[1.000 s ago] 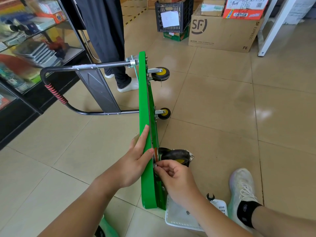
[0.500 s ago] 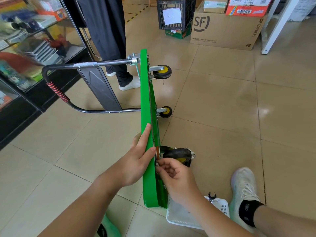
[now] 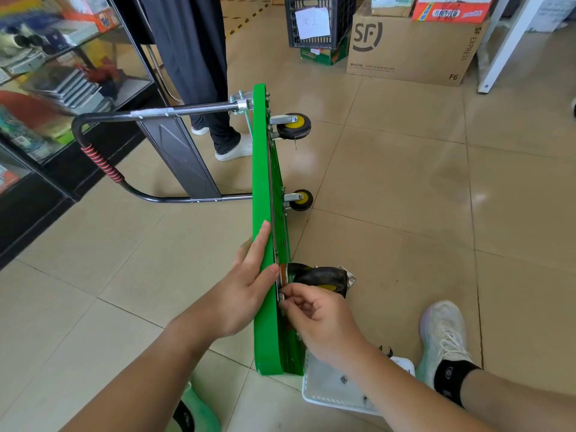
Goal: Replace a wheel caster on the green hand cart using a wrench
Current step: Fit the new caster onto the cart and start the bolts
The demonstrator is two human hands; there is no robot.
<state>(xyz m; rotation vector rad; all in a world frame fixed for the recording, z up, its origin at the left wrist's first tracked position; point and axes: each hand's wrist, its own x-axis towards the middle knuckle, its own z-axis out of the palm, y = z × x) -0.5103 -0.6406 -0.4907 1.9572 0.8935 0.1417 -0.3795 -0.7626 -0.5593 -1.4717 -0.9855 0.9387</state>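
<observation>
One green cart (image 3: pixel 263 169) stands on edge at frame centre, three casters (image 3: pixel 294 126) showing. Left hand (image 3: pixel 246 291) lies flat on its deck, grip wide. Right hand (image 3: pixel 321 319) pinches a bolt (image 3: pixel 281 296) at the lowest caster (image 3: pixel 324 277). One wrench (image 3: pixel 386 350) rests on one tray (image 3: pixel 324 397), lower right.

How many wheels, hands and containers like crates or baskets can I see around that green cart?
Wheels on the green cart: 3 (far wheel, middle wheel, near wheel)
Hands: 2 (left hand, right hand pinching a small fastener)
Black crate: 1
White basket: 1
Total: 7
</observation>
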